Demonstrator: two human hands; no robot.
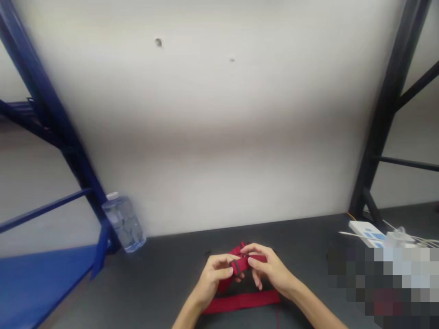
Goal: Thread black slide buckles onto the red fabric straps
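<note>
Near the bottom centre, a red webbing strap with a black slide buckle is held up between my two hands. My left hand pinches it at the buckle, thumb on top. Just to the right, my right hand grips the strap between thumb and forefinger, its lower fingers curled beneath. More of the red webbing rises behind the fingers, and a flat length of red strap crosses the dark surface below my hands. My fingers hide part of the buckle area.
The dark tabletop meets a pale wall. At the left stands a clear plastic bottle by a blue metal frame. A white-and-blue box with white cables lies at the right, near a dark post. The lower right corner is pixelated.
</note>
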